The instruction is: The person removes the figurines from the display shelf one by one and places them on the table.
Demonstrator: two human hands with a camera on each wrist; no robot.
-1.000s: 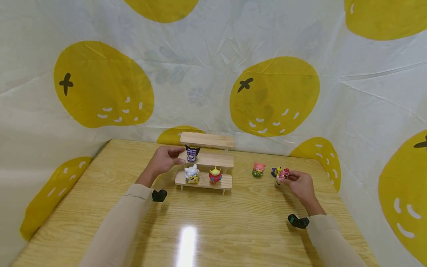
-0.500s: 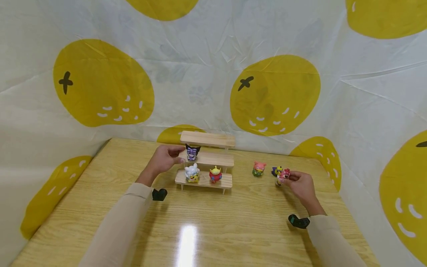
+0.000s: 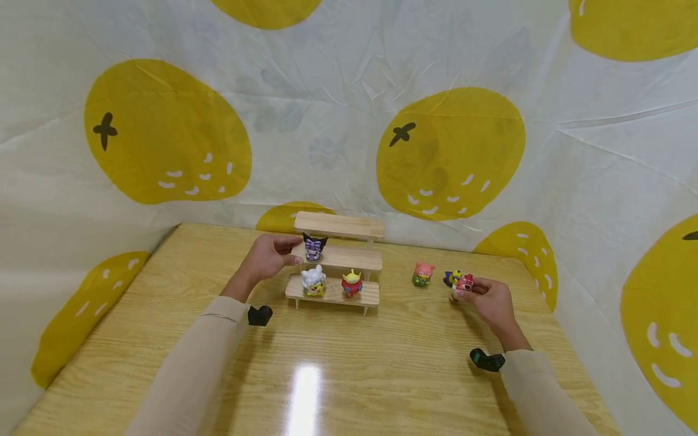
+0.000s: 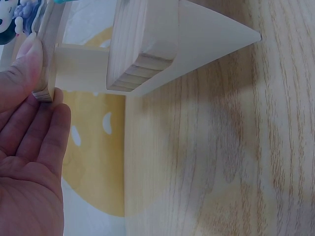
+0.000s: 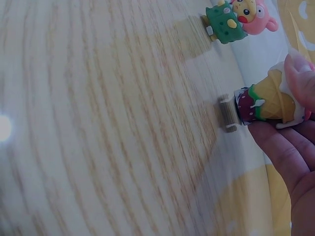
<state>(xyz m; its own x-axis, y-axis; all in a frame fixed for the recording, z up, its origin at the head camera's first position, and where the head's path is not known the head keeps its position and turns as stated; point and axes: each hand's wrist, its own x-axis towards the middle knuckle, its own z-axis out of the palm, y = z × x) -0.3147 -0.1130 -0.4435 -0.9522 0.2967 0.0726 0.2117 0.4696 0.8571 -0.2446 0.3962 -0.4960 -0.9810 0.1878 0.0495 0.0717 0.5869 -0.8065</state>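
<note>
Beige cloth-sleeved arms (image 3: pixel 191 363) are being held forward, the bare left hand (image 3: pixel 266 258) at eleven o'clock, the bare right hand (image 3: pixel 492 301) at two, thumbs (image 4: pixel 24 66) being set opposite fingers (image 4: pixel 54 132).

fruit-print white sheet (image 3: pixel 327 121), yellowish wooden table (image 3: pixel 392 369)

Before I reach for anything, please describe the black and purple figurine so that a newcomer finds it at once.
On the table, look for the three-tier wooden stand. The left hand grips the left end of its middle shelf; the black and purple figurine stands right there. Its pointed black ears distinguish it from the white figurine and red figurine below.
</note>
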